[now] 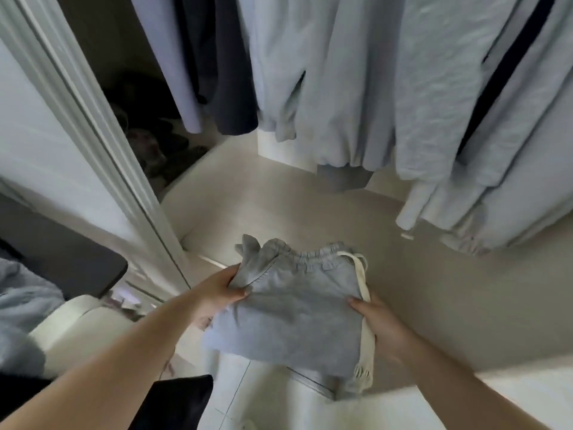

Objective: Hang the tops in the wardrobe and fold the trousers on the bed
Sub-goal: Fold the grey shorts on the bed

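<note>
My left hand (217,293) and right hand (376,318) each grip a side of the folded trousers (291,308), held in the air before the wardrobe's hanging tops (356,88). The dangling drawstring (366,333) could snag, or a loose grip might let the fold fall open.

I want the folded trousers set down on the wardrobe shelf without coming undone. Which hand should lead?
Probably the left hand: it grips the folded trousers near the gathered waistband, nearest the shelf. The right hand holds the side edge farther back.
</note>
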